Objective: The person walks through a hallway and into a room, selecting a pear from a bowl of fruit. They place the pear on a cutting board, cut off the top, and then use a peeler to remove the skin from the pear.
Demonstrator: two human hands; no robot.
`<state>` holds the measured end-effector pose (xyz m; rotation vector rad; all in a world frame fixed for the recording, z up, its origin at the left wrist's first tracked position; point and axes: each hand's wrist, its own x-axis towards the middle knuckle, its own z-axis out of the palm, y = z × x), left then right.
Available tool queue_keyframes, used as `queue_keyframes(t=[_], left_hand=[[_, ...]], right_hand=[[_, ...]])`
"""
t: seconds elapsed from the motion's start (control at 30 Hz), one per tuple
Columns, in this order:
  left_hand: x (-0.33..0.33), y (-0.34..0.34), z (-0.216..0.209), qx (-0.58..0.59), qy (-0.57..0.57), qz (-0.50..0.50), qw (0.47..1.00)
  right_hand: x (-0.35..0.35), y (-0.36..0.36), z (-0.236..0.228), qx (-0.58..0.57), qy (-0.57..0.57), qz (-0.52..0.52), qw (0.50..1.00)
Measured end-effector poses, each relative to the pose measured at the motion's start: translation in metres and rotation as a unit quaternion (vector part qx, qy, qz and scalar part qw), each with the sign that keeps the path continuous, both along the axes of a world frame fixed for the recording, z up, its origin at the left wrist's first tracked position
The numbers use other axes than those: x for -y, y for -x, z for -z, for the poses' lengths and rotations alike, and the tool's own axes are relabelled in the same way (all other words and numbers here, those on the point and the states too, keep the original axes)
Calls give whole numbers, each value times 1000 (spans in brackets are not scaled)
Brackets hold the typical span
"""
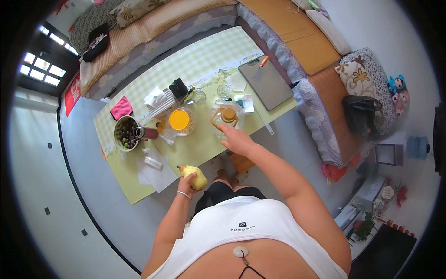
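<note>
Checked tablecloth [223, 51] spreads beyond both hands; left hand [186, 182] clasps pear [197, 179]; clear jug [227, 116] lies just ahead of nearer right hand [238, 141], its fingers at the handle [214, 118], closure indeterminable

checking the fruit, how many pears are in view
1: the yellow-green pear in the left hand. Others may be hidden beneath the small fruit in the basket.

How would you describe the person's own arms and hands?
Both arms are bare and the white top is sleeveless. The left hand and right hand are ungloved; a thin, pale bangle circles the left wrist, with none on the right.
</note>
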<state>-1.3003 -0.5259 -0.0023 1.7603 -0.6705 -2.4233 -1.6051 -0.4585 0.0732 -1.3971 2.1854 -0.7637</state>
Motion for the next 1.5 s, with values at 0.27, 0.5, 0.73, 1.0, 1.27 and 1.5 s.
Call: queue_keyframes(t=[0.27,0.5,0.73,1.0,1.27,1.5], left_hand=[[13,-53,32,33,-25,-25,999],[6,-45,62,24,-79,-21,996],[-3,19,59,59,-23,27,998],[-54,60,52,80,24,9,996],[-174,99,19,120,-29,-3,992],[-220,123,19,170,-26,40,984]], right_hand=[[-36,38,-89,130,7,168,977],[-143,84,-166,224,-47,274,934],[-249,132,-53,321,-151,343,870],[-335,182,185,270,-307,321,854],[-384,244,376,262,-256,482,796],[-369,294,413,448,-158,590,653]])
